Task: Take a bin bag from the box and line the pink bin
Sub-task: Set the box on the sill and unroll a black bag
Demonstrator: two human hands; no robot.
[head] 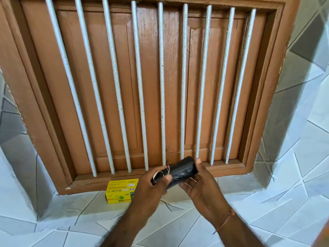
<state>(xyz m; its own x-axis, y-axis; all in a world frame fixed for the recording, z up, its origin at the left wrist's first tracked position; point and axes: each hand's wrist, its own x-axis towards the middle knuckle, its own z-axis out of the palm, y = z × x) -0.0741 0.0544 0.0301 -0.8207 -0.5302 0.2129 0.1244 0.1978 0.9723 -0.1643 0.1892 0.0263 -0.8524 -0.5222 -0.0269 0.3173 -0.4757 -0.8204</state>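
Note:
A black roll of bin bags [179,171] is held between both hands in front of the window sill. My left hand [151,186] grips the roll's left end, where a white core and a thin elastic band show. My right hand [201,182] cups the right end from below, thumb on top. A yellow bin-bag box [118,192] lies on the tiled ledge just left of my left hand, partly hidden by it. The pink bin is not in view.
A brown wooden shuttered window [110,86] with several white vertical bars [161,86] fills the wall ahead. White and grey tiles [267,211] cover the ledge and the walls on both sides.

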